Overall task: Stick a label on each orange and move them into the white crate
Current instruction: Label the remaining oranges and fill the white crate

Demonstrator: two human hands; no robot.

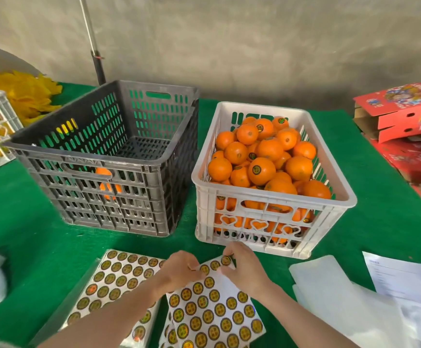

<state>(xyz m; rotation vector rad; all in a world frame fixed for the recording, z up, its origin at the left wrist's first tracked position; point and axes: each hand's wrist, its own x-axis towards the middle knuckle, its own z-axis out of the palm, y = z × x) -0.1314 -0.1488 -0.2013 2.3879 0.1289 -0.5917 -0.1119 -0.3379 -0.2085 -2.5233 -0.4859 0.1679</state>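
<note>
Black crate (79,156) up-left of the hands, one orange (103,172) in it; white crate (205,204) piled with labelled oranges (261,171) just above them. Left hand (179,268) pinches the sticker sheet (212,312) edge, right hand (246,268) pinches a label (226,260) at its top corner

only the person's arms show: the left hand (179,268) and the right hand (245,270), each with its forearm (119,313), bare from fingertips to the bottom edge of the view. the wrists (263,287) are bare too. anything worn higher up the arms lies outside the view.
</note>
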